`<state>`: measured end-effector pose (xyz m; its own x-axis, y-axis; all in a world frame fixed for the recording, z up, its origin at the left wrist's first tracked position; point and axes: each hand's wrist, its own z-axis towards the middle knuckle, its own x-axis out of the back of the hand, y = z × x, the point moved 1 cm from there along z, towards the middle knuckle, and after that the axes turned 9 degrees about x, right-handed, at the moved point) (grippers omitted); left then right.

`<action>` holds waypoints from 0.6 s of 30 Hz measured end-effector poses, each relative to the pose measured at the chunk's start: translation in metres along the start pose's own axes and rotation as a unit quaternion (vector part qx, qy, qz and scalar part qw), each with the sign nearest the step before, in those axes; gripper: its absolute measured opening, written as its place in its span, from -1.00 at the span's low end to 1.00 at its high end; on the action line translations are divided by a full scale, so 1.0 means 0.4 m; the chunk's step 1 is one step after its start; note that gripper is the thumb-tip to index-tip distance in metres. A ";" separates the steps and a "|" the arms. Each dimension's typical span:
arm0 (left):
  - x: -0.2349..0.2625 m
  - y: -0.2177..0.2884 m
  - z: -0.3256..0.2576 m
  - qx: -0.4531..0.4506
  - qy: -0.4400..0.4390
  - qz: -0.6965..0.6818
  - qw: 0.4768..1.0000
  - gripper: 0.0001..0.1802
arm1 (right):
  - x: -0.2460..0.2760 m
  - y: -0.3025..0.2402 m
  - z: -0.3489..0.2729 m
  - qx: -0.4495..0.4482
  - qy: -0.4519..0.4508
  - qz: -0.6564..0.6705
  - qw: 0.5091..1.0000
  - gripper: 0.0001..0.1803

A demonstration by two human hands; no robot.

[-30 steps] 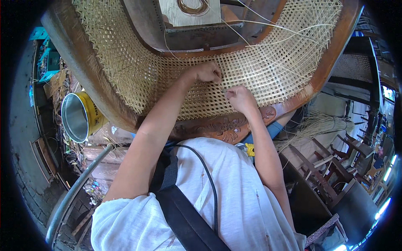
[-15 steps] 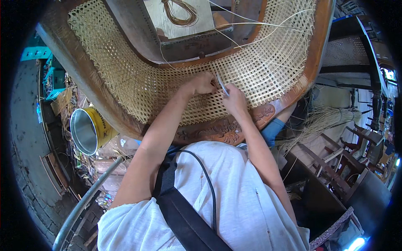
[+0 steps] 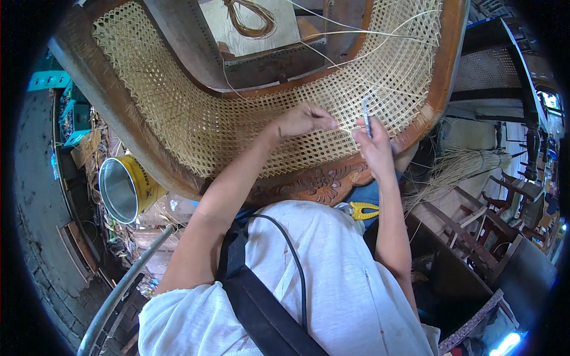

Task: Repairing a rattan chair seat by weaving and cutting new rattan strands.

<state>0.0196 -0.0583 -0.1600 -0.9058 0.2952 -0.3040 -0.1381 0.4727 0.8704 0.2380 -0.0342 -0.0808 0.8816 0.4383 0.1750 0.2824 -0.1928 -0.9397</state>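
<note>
Across my lap lies a curved wooden chair frame with woven cane mesh and a carved front edge. Over the mesh, my left hand is closed, thumb and fingertips pinching a thin pale cane strand. It stretches toward my right hand, which is to the right, above the mesh near its right front part. That hand is closed around a slim silver pointed tool, its tip pointing away from me. Whether the strand's other end is also in the right fingers is hard to make out.
Loose cane strands trail over the back right. A coiled bundle of cane lies on a pale board. Near my lap sits a yellow-handled tool. A yellow metal can and a metal pipe are at left; dark furniture at right.
Both hands have shifted right, the right one farther and up off the mesh, with a strand now between them. The yellow-handled tool has come into view beside my right forearm.
</note>
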 end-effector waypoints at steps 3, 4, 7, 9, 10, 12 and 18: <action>0.078 -0.013 -0.010 0.027 0.082 0.061 0.994 -0.80 | -0.063 -0.064 0.010 -0.003 -0.087 -0.397 0.914 -0.60; 0.104 -0.035 -0.002 0.050 0.115 0.127 0.984 -0.80 | -0.087 -0.063 0.003 -0.022 -0.133 -0.435 0.890 -0.66; 0.120 -0.069 0.000 0.061 0.128 0.167 0.976 -0.82 | -0.132 -0.044 0.005 0.011 -0.193 -0.512 0.837 -0.73; 0.122 -0.074 0.000 0.072 0.121 0.161 0.977 -0.83 | -0.154 -0.030 0.019 0.017 -0.203 -0.551 0.809 -0.78; 0.128 -0.075 0.003 0.081 0.119 0.176 0.974 -0.83 | -0.162 -0.025 0.025 0.016 -0.204 -0.552 0.808 -0.78; 0.134 -0.079 0.007 0.089 0.117 0.191 0.971 -0.83 | -0.174 -0.019 0.039 0.038 -0.177 -0.585 0.791 -0.77; 0.138 -0.082 0.014 0.100 0.117 0.226 0.962 -0.81 | -0.185 -0.011 0.042 -0.007 -0.171 -0.523 0.835 -0.77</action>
<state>-0.0237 -0.0529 -0.2076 -0.9236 0.3249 0.2036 0.3499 0.4967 0.7943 0.1652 -0.0511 -0.0945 -0.0104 0.5978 0.8016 0.8363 0.4447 -0.3208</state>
